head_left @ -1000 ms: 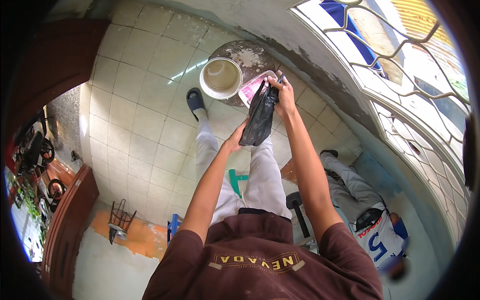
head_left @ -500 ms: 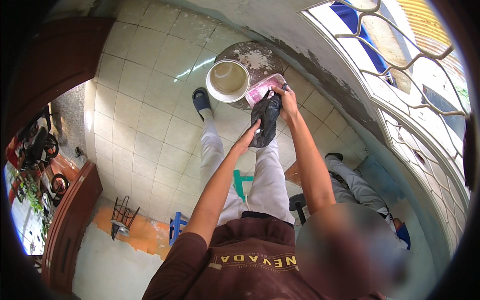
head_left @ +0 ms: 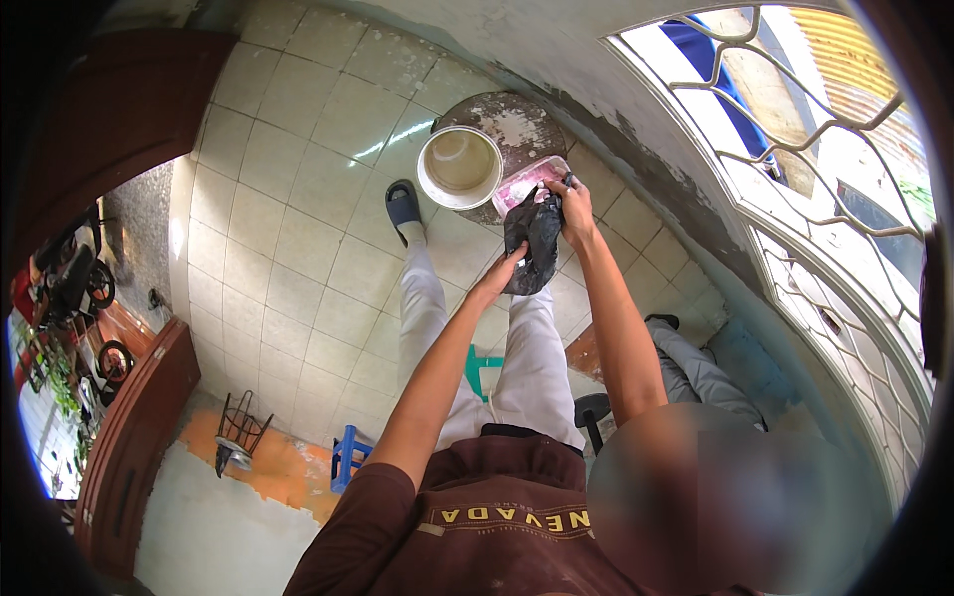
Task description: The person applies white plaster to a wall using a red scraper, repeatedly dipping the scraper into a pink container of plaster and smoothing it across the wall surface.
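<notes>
A crumpled black plastic bag [head_left: 540, 243] hangs between the person's two hands, above the gap in front of the knees, its long axis running from the far right, by the pink-stained tray, back toward the near left. The left hand [head_left: 504, 268] is closed on the bag's lower left side, the thumb lying on the plastic and the other fingers mostly hidden; the right hand [head_left: 573, 211] pinches its far upper edge with curled fingers, so the bag is spread between them (what it may hold inside, I cannot tell). The right hand is the nearer one to the tray [head_left: 510, 195], which lies just beyond the bag, and the bag's far end overlaps the tray's near edge in this view, though whether they touch is unclear. Left of the tray and just beside it stands a round white bucket [head_left: 467, 198], farther from both hands. Both sit at a round, paint-flaked table [head_left: 534, 137]. Farther out, a dark sandal [head_left: 401, 206] is on the person's left foot on the tiled floor [head_left: 298, 248], a blue plastic stool [head_left: 347, 459] is at the near left, and another person's grey trouser legs [head_left: 701, 370] stretch out at the right, below the window grille [head_left: 833, 113].
</notes>
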Demonstrator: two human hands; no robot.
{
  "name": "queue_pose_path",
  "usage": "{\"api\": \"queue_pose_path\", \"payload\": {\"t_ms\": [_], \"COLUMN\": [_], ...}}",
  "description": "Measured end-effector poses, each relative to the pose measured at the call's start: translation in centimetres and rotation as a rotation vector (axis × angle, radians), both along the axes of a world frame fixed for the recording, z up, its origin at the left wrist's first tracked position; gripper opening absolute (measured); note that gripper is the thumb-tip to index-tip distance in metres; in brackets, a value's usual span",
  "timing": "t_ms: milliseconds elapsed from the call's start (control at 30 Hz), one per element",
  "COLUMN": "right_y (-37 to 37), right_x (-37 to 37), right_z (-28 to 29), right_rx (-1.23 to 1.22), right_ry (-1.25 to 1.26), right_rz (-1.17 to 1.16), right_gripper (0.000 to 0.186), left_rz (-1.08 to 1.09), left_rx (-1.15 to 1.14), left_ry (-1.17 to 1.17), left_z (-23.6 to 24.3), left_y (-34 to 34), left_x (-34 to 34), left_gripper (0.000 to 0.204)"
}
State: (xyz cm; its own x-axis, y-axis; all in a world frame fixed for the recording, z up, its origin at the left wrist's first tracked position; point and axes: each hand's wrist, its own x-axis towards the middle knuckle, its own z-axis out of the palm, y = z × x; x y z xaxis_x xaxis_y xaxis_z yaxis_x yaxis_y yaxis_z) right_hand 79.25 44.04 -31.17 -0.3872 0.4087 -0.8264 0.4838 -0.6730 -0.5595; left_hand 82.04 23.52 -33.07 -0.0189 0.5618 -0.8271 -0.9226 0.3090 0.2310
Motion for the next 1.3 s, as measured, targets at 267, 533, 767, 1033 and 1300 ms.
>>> {"api": "queue_pose_path", "payload": {"t_ms": [267, 533, 767, 1033, 1300], "right_y": [1.0, 2.0, 3.3, 4.0, 3.4], "right_x": [0.2, -0.4, -0.7, -0.1, 0.0], "right_z": [-1.2, -0.4, 1.2, 1.3, 1.5], "right_rx": [0.011, 0.032, 0.025, 0.040, 0.028], "right_ry": [0.019, 0.035, 0.007, 0.022, 0.073], "right_rz": [-0.011, -0.013, -0.008, -0.001, -0.045], "right_gripper": [0.055, 0.054, 0.055, 0.054, 0.059], "left_rz": [0.042, -0.023, -0.031, -0.052, -0.039], "left_rx": [0.057, 0.063, 0.100, 0.098, 0.081], "left_ry": [-0.040, 0.031, 0.113, 0.123, 0.113], "left_z": [-0.6, -0.5, -0.6, 0.0, 0.7], "left_y": [1.1, 1.8, 3.0, 3.3, 3.1], "left_x": [-0.6, -1.3, -1.3, -1.3, -1.8], "left_gripper": [0.080, 0.077, 0.075, 0.071, 0.072]}}
